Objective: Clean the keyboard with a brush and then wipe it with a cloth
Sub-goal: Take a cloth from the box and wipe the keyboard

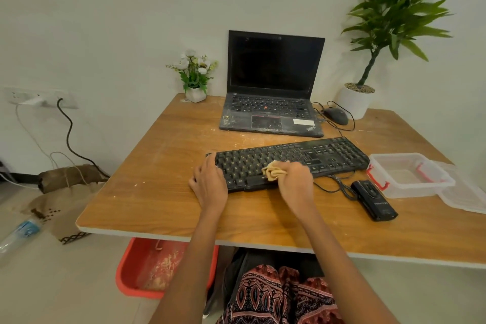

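Wiping the keyboard (289,159) with a bunched cloth (273,170), I have my right hand (295,179) closed around the cloth, pressing it onto the keys near the lower middle rows, just above the space bar. My left hand (210,179) lies flat, fingers relaxed, on the keyboard's left end to steady it. The keyboard sits across the middle of the desk (157,192), a little toward the near edge, with the laptop (273,87) behind it toward the far edge. No brush shows here, so I judge the brushing done and the wiping in hand. The cloth is soft and light; it crumples to any shape, so I keep it wadded in my fist with a pad of it sticking out to rub with. The keyboard is stiff, light plastic that could slide on the smooth wood, which is why I brace its end. The keys give under pressure, so I should press gently. Its cable (339,187) trails off the near side toward the right edge, and I should keep from snagging it.
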